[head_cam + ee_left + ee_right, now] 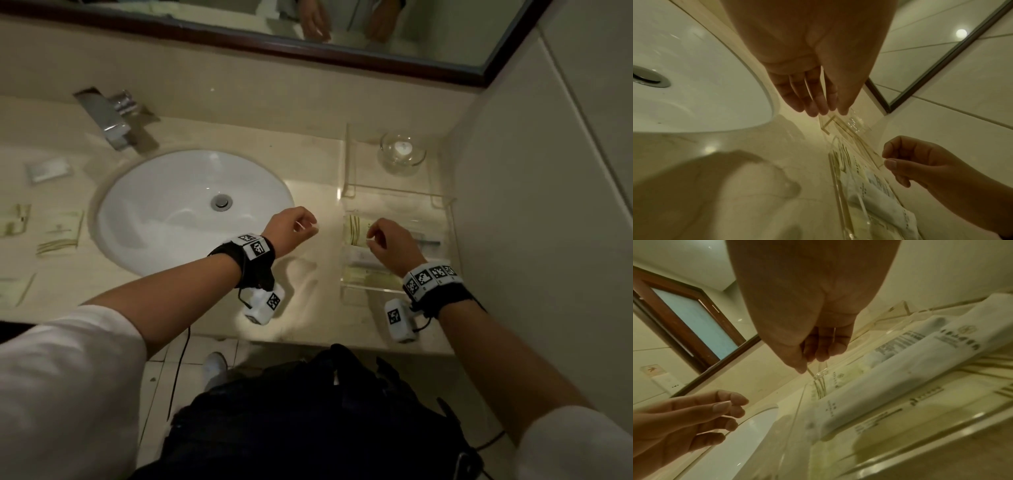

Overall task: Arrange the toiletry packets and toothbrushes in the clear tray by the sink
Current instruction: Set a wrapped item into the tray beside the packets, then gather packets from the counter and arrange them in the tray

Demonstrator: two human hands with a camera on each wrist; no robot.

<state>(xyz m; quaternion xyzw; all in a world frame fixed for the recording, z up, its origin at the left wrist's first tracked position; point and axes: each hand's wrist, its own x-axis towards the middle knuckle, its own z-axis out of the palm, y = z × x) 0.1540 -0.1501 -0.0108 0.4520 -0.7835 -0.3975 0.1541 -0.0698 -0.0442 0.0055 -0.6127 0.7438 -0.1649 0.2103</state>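
The clear tray (448,219) stands on the counter right of the sink. Its near compartment holds a green-striped packet (356,231), a long white packet (890,369) and a toothbrush pack (424,240). My right hand (376,236) hovers over the tray's left end, fingers curled, with nothing between them; the left wrist view shows its thumb (891,163) close to a clear wall (834,178). My left hand (303,222) hangs between sink and tray, fingers (816,100) relaxed and empty. Several more packets (61,233) lie on the counter left of the sink, among them a white one (48,169).
The white sink (164,212) fills the middle of the counter, with the chrome faucet (109,120) behind it. An upturned glass (402,152) sits in the tray's far compartment. A mirror (239,20) runs along the back, and a wall (548,205) closes the right side.
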